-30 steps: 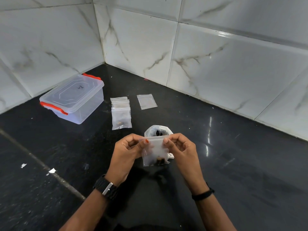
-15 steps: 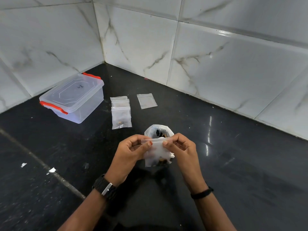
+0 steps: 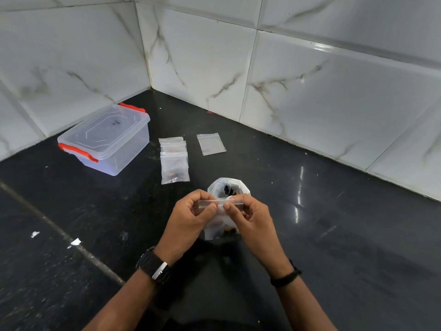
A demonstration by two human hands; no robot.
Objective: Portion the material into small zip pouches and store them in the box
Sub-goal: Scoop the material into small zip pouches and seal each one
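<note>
3 filled pouches (image 3: 174, 167) stacked beside shut box (image 3: 105, 139); 1 pouch (image 3: 220, 218) pinched at seal by left hand (image 3: 191, 216), right hand (image 3: 250, 218); boxing pending.

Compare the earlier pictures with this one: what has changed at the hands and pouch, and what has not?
Both thumbs have slid inward along the top strip of the small pouch, nearly meeting. The left hand and right hand still pinch it. The box, stacked pouches and single pouch have not moved.
</note>
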